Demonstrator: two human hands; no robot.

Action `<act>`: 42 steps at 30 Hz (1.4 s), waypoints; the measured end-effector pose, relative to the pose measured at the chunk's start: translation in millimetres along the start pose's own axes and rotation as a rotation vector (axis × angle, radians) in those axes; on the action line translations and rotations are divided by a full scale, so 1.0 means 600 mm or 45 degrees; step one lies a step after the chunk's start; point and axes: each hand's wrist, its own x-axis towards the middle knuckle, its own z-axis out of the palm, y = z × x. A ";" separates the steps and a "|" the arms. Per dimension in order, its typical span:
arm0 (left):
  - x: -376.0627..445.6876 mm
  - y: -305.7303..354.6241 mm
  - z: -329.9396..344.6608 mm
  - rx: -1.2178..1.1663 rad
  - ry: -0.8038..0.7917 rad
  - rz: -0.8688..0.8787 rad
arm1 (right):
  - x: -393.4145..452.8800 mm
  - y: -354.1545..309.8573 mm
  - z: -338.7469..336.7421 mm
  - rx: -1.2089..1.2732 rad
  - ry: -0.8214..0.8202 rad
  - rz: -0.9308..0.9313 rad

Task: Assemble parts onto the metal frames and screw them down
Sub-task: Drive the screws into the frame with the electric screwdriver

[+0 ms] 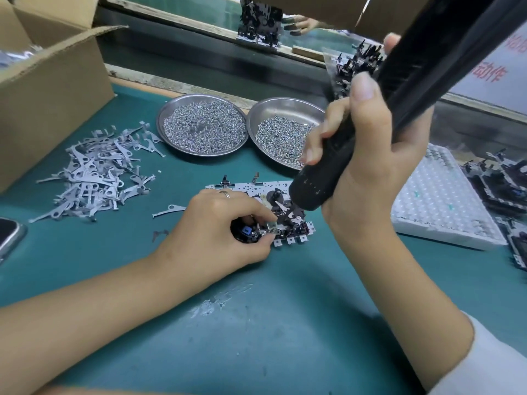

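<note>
At the far right edge, a white sign (496, 61) carries red Chinese characters, of which "动作" reads clearly. Near the middle of the green bench mat (285, 323) lies the perforated silver metal frame (253, 187), crowded with black plastic parts and small levers. The left hand (225, 226), a ring on one finger, pinches the frame's near corner. The right hand (368, 155) grips a black electric screwdriver (370, 132), tilted, its tip over the frame. Two round steel dishes of screws (202, 124) (285, 132) sit just behind; a heap of flat grey metal levers (94, 172) lies left, beside a cardboard box (48, 101). A white dimpled tray (439, 201) bounds the right, leaving open mat in front.
</note>
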 end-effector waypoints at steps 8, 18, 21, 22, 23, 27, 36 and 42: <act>-0.001 0.002 -0.001 0.003 0.008 -0.003 | -0.001 0.019 -0.006 -0.108 -0.047 0.169; 0.002 0.005 -0.008 0.025 -0.024 0.015 | 0.005 -0.005 -0.009 0.011 -0.020 0.111; 0.000 0.004 -0.006 0.052 -0.008 0.023 | 0.002 -0.007 0.001 0.112 -0.058 0.053; -0.001 0.004 -0.005 0.062 0.004 0.024 | -0.001 -0.005 0.004 0.111 -0.061 0.054; -0.001 0.004 -0.004 0.072 0.017 0.027 | -0.004 -0.002 0.007 0.100 -0.060 0.067; 0.000 0.004 -0.002 0.102 0.026 0.057 | -0.015 0.010 0.011 0.059 -0.054 0.145; 0.001 0.002 -0.001 0.104 0.030 0.063 | -0.016 0.013 0.013 0.042 -0.066 0.105; 0.001 0.001 -0.001 0.082 0.037 0.055 | -0.017 0.010 0.013 0.045 -0.054 0.108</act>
